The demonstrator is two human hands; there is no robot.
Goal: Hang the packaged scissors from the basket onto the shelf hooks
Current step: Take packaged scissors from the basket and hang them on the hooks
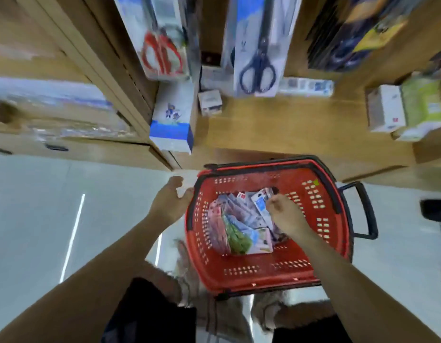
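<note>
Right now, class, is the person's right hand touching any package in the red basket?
Touching. The head view shows the right hand with fingers curled on the upper edge of a blue-and-white package inside the red basket.

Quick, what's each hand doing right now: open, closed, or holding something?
Left hand: grips a pale flat item, too blurred to identify.
Right hand: pinches a blue-and-white pack in the basket.

A red basket [269, 276] stands on the pale floor [41, 206]. The wooden shelf [288, 129] bears 1 white box [385, 107] beside 1 green pack [423, 105].
</note>
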